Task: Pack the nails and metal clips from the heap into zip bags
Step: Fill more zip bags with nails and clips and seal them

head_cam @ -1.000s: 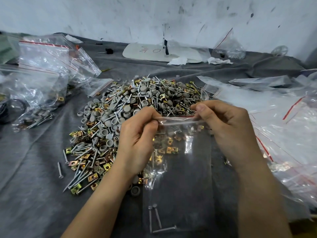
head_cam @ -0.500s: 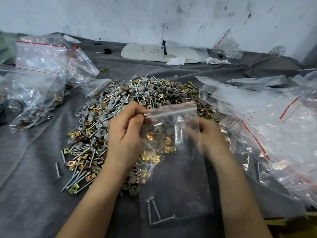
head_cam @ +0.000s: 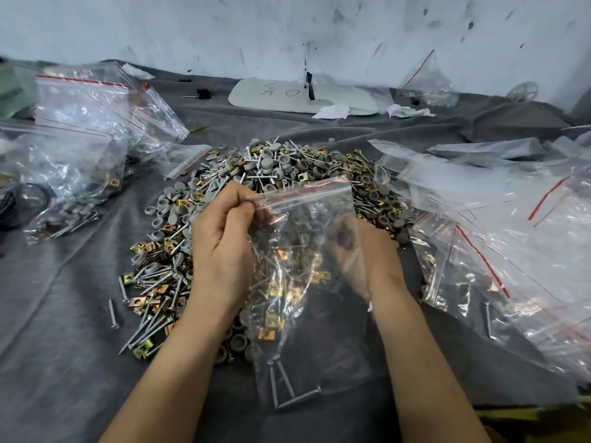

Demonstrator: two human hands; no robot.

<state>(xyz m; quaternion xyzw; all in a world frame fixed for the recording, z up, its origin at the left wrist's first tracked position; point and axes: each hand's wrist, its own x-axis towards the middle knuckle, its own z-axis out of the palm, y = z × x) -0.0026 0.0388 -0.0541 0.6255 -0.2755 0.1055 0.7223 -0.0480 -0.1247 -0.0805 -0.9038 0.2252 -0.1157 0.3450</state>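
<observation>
Pinching zip bag (head_cam: 315, 334) w/ left hand (head_cam: 220, 247)

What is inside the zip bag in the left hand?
Three nails lie at the bag's bottom. The right hand shows blurred through the plastic; its grasp is hidden.

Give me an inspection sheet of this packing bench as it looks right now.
Surface: grey cloth, wrinkled.
Job's things: heap of nails, metal clips, grey caps; zip bag, three nails at its bottom.
Clutter: bags piled left and right; white board; tissue.
Hands: left hand pinches the bag's top corner; right hand blurred through the plastic, grip unclear.
Cables: black loops at left edge, unclear.
Surroundings: stained white wall.
</observation>
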